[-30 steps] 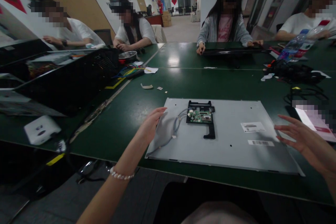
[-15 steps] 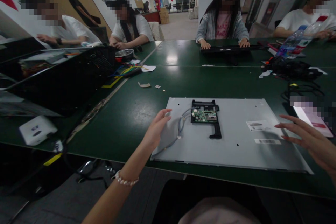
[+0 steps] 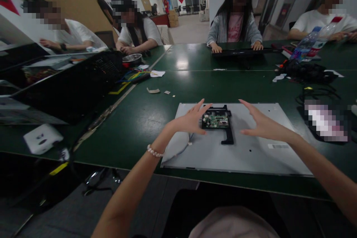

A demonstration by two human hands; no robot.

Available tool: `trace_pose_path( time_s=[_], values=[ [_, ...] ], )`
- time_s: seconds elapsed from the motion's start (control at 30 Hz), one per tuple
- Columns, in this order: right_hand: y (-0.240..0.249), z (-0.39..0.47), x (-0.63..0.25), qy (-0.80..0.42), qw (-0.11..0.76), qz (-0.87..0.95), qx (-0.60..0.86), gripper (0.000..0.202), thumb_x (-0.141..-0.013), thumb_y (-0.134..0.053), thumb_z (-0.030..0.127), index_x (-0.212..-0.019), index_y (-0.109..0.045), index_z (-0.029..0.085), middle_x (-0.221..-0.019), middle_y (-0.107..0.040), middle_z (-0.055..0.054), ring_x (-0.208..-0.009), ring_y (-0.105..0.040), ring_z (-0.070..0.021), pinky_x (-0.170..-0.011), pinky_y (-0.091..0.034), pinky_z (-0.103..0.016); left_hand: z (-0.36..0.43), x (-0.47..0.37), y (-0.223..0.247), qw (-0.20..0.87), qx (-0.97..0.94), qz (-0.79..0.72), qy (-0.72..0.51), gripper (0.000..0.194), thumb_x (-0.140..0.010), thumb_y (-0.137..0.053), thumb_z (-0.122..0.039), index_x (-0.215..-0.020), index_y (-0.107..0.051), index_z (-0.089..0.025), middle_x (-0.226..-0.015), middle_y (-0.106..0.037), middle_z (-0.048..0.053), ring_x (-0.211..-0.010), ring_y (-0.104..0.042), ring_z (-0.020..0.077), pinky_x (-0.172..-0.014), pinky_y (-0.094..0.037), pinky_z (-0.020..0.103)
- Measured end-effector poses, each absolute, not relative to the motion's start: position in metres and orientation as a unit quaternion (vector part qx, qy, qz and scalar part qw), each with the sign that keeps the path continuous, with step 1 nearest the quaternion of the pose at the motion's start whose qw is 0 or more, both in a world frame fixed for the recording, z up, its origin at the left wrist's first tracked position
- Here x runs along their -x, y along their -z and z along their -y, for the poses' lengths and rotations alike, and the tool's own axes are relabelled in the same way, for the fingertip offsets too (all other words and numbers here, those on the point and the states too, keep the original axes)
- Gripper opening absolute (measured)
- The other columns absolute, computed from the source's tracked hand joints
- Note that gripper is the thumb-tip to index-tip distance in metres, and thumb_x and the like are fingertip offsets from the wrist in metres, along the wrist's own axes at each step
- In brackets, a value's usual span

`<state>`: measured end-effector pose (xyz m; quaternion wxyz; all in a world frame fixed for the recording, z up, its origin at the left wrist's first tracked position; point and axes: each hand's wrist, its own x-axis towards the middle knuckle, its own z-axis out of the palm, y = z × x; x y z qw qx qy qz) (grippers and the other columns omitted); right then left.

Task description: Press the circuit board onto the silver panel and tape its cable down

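A flat silver display panel [image 3: 240, 160] lies back side up on the green table in front of me. Mounted on it is a black plastic bracket [image 3: 229, 135] that frames a green circuit board [image 3: 216, 120]. My left hand [image 3: 192, 118] is at the bracket's left edge, fingers apart, partly covering the grey cable [image 3: 182, 151]. To the right of the bracket, my right hand [image 3: 260, 123] hovers over the panel with thumb and fingers spread. Neither hand holds anything. Whether the left fingertips touch the bracket I cannot tell. A white barcode label [image 3: 279, 146] shows below my right wrist.
An opened black computer case [image 3: 75, 85] stands at the left, with a white box-shaped device [image 3: 43, 139] nearer me. A phone [image 3: 325, 122] and black cables [image 3: 306, 72] lie to the right. Paper scraps [image 3: 153, 90] are scattered beyond the panel. Several people sit across the table.
Both hands have moved inward over the panel: the left rightward to the bracket, the right leftward from the panel's right edge. The panel stays in place on the table.
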<state>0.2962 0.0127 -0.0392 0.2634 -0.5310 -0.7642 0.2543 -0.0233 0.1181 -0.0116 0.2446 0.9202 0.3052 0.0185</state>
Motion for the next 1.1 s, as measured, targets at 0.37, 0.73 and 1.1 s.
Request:
trace_pose_path(
  time_s=[0.37,0.73,1.1],
  values=[
    [0.065,-0.057,-0.258,-0.298,0.293,0.774,0.475,0.119,-0.068,-0.081,0.046,-0.160,-0.007,0.026,-0.160,-0.029,-0.018,-0.146,-0.032,-0.0382,-0.117,-0.028,-0.060,-0.146,0.020,0.035,0.270,-0.929,-0.247,-0.048,0.111,-0.064,-0.079,-0.043,-0.157,-0.023,-0.020,-0.158,-0.032,0.018,-0.145,-0.031,0.0376,-0.120,-0.026,0.054],
    [0.054,-0.032,-0.286,-0.262,0.298,0.766,0.505,0.118,-0.069,-0.081,0.045,-0.159,-0.006,0.029,-0.155,-0.037,-0.017,-0.143,-0.036,-0.0381,-0.115,-0.031,-0.061,-0.127,-0.005,0.036,0.264,-0.936,-0.219,-0.083,0.118,-0.064,-0.079,-0.049,-0.158,-0.015,-0.016,-0.160,-0.027,0.021,-0.145,-0.029,0.0398,-0.118,-0.025,0.057],
    [0.064,-0.015,-0.295,-0.257,0.295,0.757,0.523,0.114,-0.073,-0.078,0.048,-0.159,-0.005,0.031,-0.154,-0.038,-0.016,-0.142,-0.038,-0.0384,-0.114,-0.031,-0.063,-0.108,-0.014,0.032,0.283,-0.928,-0.229,-0.078,0.118,-0.067,-0.077,-0.047,-0.160,-0.009,-0.017,-0.159,-0.028,0.022,-0.144,-0.029,0.0418,-0.116,-0.027,0.059]
  ],
)
